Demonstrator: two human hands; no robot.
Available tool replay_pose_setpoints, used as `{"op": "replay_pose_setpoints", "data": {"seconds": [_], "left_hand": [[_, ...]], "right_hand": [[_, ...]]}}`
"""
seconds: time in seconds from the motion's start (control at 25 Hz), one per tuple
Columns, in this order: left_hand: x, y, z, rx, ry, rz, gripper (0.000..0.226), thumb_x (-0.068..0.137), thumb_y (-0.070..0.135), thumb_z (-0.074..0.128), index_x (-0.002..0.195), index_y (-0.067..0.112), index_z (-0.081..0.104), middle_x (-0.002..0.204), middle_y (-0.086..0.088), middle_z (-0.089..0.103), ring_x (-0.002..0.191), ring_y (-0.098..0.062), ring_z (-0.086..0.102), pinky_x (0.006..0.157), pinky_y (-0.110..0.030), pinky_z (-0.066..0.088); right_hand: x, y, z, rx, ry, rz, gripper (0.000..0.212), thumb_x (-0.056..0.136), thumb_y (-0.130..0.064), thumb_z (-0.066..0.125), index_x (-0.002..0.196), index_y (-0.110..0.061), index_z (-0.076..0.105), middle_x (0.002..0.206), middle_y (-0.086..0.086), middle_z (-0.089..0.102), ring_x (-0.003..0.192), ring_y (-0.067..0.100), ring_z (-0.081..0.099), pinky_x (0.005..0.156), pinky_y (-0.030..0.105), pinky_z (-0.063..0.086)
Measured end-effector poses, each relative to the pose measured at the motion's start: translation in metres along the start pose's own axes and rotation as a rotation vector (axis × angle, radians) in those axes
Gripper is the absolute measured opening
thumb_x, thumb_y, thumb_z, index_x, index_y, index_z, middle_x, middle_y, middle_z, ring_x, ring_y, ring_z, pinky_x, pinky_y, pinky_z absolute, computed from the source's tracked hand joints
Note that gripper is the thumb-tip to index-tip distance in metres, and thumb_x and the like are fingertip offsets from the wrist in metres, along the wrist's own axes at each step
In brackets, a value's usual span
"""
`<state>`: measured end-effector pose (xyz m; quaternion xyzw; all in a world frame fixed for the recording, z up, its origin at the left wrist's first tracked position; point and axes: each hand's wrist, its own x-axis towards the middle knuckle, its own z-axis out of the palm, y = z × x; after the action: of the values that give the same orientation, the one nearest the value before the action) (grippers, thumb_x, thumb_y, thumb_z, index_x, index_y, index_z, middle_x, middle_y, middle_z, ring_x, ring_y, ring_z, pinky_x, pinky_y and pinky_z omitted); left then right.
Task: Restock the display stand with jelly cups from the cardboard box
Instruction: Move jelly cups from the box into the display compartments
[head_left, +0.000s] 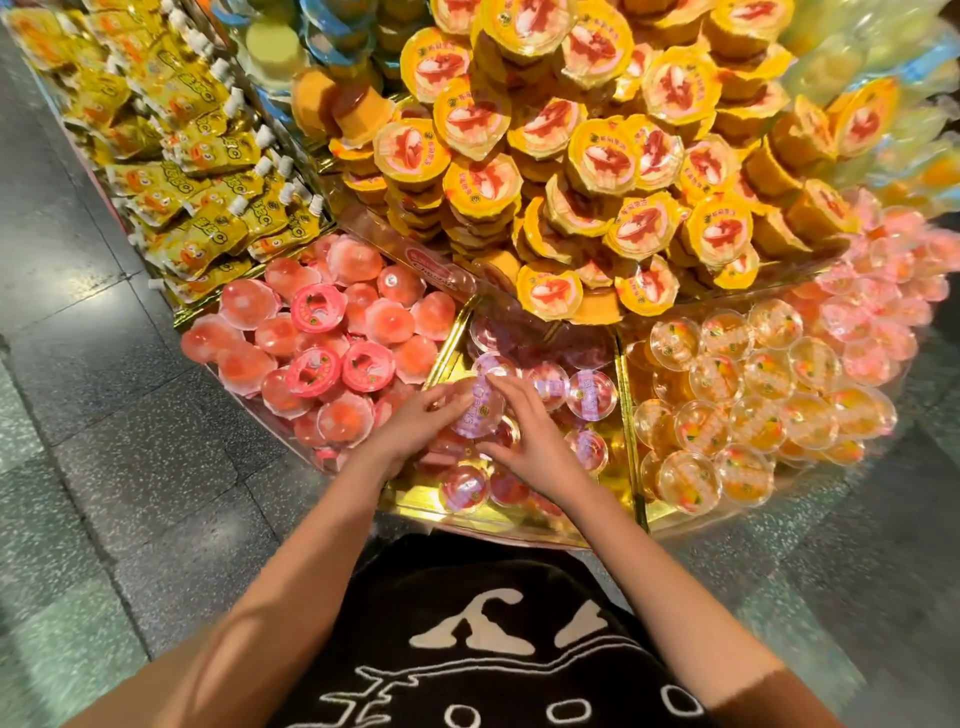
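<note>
Dozens of yellow spouted pouches (197, 171) fill the upper left of the frame above a grey stone floor (104, 467); their black print is too blurred to read. Just right of them and lower, a compartment holds pink jelly cups (317, 358). Three are turned lid-up and show a small round logo; the rest show their domed bottoms. A red oval label (431, 270) sits on the clear wall above them, its white script illegible.

At lower centre, above a black shirt (493, 649) with white patterns, both hands meet over the middle compartment of the display stand (626, 415). The left hand (415, 426) pinches the left rim of a purple-lidded jelly cup (475, 410). The right hand (535, 441) grips its right side, thumb below and forefinger above. The lid's purple characters cannot be made out. Similar purple-lidded cups (592, 395) lie around and under the hands.

A heap of yellow-lidded cups (597, 156) overhangs the back of that compartment. Right of the gold divider are clear cups with orange fruit (727, 405), then pale pink cups (883, 291) at the right edge.
</note>
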<state>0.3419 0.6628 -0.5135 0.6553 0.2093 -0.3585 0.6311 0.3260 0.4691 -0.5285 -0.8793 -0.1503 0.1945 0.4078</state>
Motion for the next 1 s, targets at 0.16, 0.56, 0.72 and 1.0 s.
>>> {"op": "replay_pose_setpoints", "data": {"seconds": [0.16, 0.56, 0.72, 1.0], "left_hand": [[0.001, 0.000, 0.007, 0.097, -0.092, 0.008, 0.046, 0.090, 0.036, 0.067, 0.135, 0.030, 0.055, 0.130, 0.000, 0.058, 0.076, -0.006, 0.073, 0.063, -0.022, 0.058], [-0.005, -0.003, 0.002, 0.269, 0.048, 0.014, 0.084, 0.073, 0.005, 0.083, 0.143, 0.025, 0.040, 0.125, -0.002, 0.051, 0.094, -0.011, 0.060, 0.069, -0.015, 0.046], [-0.009, -0.016, -0.014, 0.214, 0.155, -0.040, 0.073, 0.076, 0.016, 0.082, 0.138, 0.019, 0.045, 0.115, -0.001, 0.061, 0.101, -0.020, 0.062, 0.093, -0.034, 0.049], [-0.027, -0.026, -0.046, -0.004, 0.341, 0.001, 0.061, 0.070, 0.013, 0.083, 0.123, 0.030, 0.057, 0.114, -0.017, 0.067, 0.087, -0.032, 0.072, 0.092, -0.047, 0.055]], "right_hand": [[-0.014, 0.004, -0.005, -0.036, 0.003, 0.064, 0.079, 0.085, -0.031, 0.076, 0.147, -0.029, 0.027, 0.141, -0.003, 0.035, 0.106, 0.001, 0.051, 0.085, 0.020, 0.042], [-0.027, 0.036, 0.014, 0.174, 0.071, 0.369, 0.086, 0.080, -0.020, 0.079, 0.147, -0.021, 0.024, 0.137, 0.002, 0.039, 0.114, 0.013, 0.051, 0.092, 0.029, 0.049], [-0.019, 0.031, 0.026, 0.063, 0.064, 0.352, 0.076, 0.083, -0.018, 0.075, 0.143, -0.012, 0.029, 0.130, 0.002, 0.033, 0.095, 0.013, 0.050, 0.078, 0.017, 0.042], [0.025, 0.014, 0.062, -0.362, 0.019, 0.094, 0.068, 0.085, -0.039, 0.062, 0.137, -0.001, 0.038, 0.156, 0.017, 0.019, 0.148, 0.032, 0.004, 0.122, 0.049, -0.005]]}}
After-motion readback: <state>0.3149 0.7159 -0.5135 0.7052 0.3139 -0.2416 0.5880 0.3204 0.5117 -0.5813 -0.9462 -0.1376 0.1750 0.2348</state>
